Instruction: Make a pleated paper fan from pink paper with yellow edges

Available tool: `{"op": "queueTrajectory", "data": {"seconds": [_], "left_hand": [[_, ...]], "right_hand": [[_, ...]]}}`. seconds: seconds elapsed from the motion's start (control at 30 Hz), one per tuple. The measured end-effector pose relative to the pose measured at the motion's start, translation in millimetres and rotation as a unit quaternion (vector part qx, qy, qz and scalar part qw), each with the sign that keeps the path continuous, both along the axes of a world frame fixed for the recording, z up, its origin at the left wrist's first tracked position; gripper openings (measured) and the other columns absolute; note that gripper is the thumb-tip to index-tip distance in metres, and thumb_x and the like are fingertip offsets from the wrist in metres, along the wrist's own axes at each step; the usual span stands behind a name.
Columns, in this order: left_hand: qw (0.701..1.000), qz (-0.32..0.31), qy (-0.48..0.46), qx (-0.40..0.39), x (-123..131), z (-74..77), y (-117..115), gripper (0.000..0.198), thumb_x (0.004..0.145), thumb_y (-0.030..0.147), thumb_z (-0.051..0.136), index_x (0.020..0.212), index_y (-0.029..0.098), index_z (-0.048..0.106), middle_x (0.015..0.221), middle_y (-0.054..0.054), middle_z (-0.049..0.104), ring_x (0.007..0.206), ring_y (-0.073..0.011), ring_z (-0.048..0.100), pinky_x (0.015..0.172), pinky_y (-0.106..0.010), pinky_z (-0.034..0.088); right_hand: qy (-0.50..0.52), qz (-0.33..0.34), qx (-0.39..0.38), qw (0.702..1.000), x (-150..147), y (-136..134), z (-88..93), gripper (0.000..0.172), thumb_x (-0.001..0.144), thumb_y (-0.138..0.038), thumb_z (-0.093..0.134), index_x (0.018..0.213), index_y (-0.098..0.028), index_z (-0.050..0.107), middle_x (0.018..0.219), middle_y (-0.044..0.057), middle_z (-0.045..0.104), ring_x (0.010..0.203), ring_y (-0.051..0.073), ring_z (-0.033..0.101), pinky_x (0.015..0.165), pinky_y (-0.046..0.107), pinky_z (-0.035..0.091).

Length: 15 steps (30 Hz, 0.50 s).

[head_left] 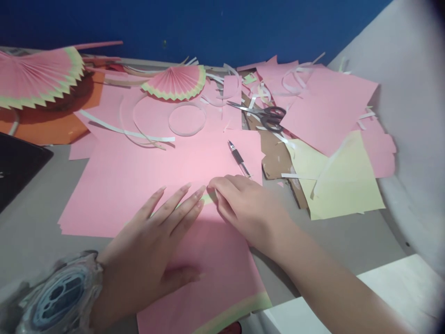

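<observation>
A blue wall [208, 28] closes off the far side of a grey table [347, 239] strewn with paper. A bordered pink sheet [215, 250] lies at the near middle, its far end over a wide layer of pink paper [156, 162]; one green band [239, 313] runs along its near edge, and more green shows between the hands at its far end.

The left hand [146, 246] lies flat on the sheet, fingers spread, gripping nothing. The right hand [250, 208] has its fingers curled at the far end; whether they pinch the paper or only press it, I cannot tell.

The step in hand looks like making or creasing a narrow fold there. Carrying that on would call for the left hand to keep the sheet steady while the right runs along the fold, keeping it straight.

Just beyond the right hand lies a pen [239, 158], with scissors [262, 112] farther off. Two pleated fans, a small fan [175, 83] and a large fan [38, 76], sit at the far middle and far left.
</observation>
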<state>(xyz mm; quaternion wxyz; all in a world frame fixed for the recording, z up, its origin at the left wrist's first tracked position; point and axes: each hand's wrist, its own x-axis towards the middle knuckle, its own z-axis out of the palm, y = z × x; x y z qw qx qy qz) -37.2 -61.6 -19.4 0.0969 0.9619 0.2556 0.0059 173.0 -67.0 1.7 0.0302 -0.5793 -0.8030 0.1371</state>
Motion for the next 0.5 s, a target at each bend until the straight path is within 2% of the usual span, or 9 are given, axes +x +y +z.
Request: {"op": "queueTrajectory", "data": {"seconds": [0.13,0.3,0.4,0.5], "left_hand": [[1.0,0.004,-0.001,-0.001,0.3,-1.1,0.8,0.084,0.082,0.065,0.035,0.144,0.011,0.02,0.153,-0.01,0.016,0.139,-0.0294,0.012,0.11,-0.049,0.009],[1.0,-0.002,-0.029,0.01,-0.4,-0.9,1.6,0.085,0.081,0.066,0.034,0.142,0.008,0.026,0.15,-0.011,0.024,0.138,-0.0302,0.016,0.11,-0.048,0.009],[0.999,0.004,-0.031,0.008,-0.5,-0.4,1.5,0.083,0.081,0.066,0.036,0.141,0.01,0.028,0.15,-0.01,0.025,0.138,-0.029,0.017,0.11,-0.047,0.009],[0.999,0.007,-0.036,0.009,-0.7,0.0,0.9,0.082,0.08,0.065,0.037,0.141,0.011,0.029,0.151,-0.009,0.022,0.138,-0.028,0.017,0.11,-0.046,0.009]], "right_hand": [[-0.025,0.009,0.028,0.999,-0.3,-1.5,-3.4,0.016,0.088,-0.013,0.043,0.097,-0.018,0.055,0.084,0.002,0.061,0.08,0.019,0.055,0.065,0.029,0.035],[-0.038,0.003,0.037,0.999,-3.9,-0.9,-2.9,0.015,0.087,-0.014,0.043,0.095,-0.019,0.055,0.082,0.001,0.061,0.077,0.018,0.055,0.061,0.029,0.033],[-0.062,-0.026,0.057,0.996,-2.6,0.7,-0.4,0.012,0.088,-0.018,0.043,0.09,-0.02,0.055,0.074,-0.001,0.06,0.067,0.017,0.054,0.055,0.028,0.029],[-0.071,-0.084,0.059,0.992,3.5,1.9,3.1,0.012,0.088,-0.018,0.041,0.091,-0.02,0.053,0.071,0.0,0.058,0.062,0.016,0.052,0.053,0.028,0.028]]}}
